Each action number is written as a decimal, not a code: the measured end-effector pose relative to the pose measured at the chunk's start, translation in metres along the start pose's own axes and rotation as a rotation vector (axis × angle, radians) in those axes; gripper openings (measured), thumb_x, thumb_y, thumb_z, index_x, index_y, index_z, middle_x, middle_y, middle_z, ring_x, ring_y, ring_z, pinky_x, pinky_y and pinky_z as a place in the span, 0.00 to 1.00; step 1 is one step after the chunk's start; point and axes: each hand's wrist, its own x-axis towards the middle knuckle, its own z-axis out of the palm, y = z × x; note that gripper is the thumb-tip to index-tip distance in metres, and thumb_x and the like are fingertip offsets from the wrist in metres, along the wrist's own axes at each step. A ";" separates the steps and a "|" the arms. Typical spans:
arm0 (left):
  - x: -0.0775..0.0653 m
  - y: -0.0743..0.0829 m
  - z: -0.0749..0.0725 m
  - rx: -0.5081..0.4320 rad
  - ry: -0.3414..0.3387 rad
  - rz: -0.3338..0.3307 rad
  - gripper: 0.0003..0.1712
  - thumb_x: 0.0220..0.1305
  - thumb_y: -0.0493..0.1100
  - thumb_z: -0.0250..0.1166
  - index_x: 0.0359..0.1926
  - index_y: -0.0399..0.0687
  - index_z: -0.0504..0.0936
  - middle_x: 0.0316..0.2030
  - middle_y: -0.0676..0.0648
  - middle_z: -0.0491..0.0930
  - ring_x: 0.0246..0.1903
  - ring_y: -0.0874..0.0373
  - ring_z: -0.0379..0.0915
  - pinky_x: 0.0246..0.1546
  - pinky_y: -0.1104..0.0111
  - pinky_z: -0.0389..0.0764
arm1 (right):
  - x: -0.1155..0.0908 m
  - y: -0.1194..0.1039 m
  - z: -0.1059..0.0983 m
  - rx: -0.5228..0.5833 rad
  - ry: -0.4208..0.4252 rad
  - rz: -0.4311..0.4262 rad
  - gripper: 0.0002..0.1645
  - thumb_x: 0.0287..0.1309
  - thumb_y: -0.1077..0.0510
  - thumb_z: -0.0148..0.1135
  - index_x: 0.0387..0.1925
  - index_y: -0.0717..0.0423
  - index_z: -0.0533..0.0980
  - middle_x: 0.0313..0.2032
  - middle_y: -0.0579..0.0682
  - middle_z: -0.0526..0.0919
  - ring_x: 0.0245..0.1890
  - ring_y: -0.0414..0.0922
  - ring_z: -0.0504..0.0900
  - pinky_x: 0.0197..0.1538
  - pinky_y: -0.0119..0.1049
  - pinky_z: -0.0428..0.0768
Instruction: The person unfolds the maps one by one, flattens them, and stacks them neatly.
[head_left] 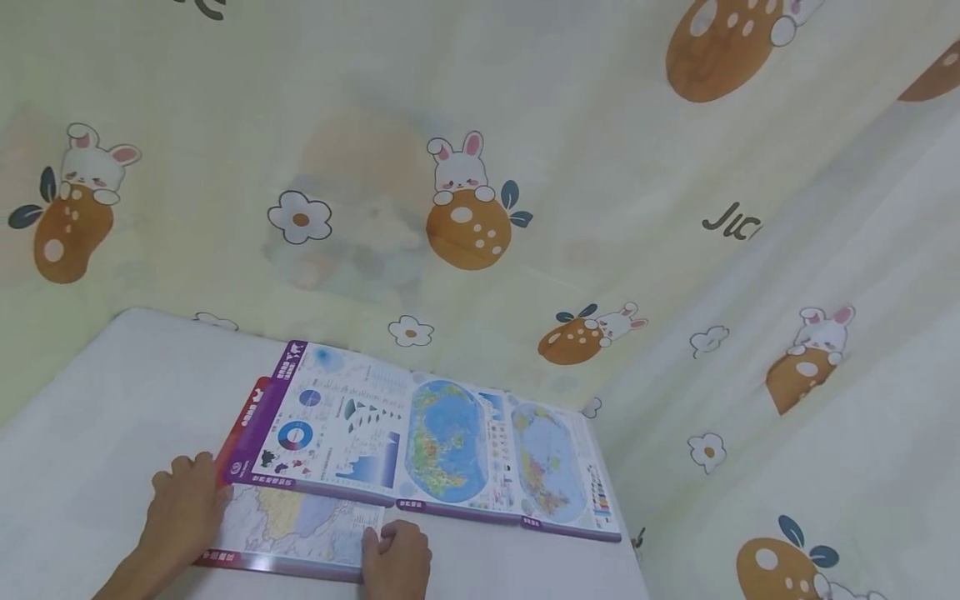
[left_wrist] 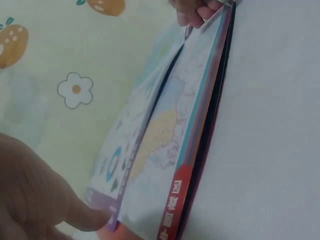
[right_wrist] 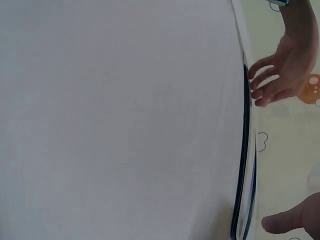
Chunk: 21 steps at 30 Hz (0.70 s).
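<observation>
My left hand (head_left: 182, 508) rests at the left edge of a red-edged folding map (head_left: 300, 521). In the left wrist view its thumb (left_wrist: 90, 216) touches the corner where purple and red borders meet. The right hand (head_left: 399, 560) grips the red-edged map's right end, thumb towards the map and fingers bent. Over the upper part of that map lies a purple-edged world map (head_left: 450, 442), spread out in several panels. Seen from the right wrist, the left hand's fingers (right_wrist: 272, 82) are spread and lightly bent at the maps' edge.
A white surface (head_left: 112, 433) lies under the maps. A pale curtain (head_left: 360, 142) with rabbit and flower prints hangs close behind them and along the right side.
</observation>
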 end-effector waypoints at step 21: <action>0.030 -0.042 -0.010 -0.326 -0.160 -0.083 0.17 0.72 0.40 0.67 0.39 0.24 0.81 0.28 0.40 0.81 0.28 0.53 0.76 0.28 0.63 0.77 | 0.017 0.019 0.016 0.104 0.132 -0.002 0.17 0.57 0.53 0.80 0.27 0.51 0.76 0.25 0.44 0.77 0.25 0.40 0.73 0.32 0.38 0.72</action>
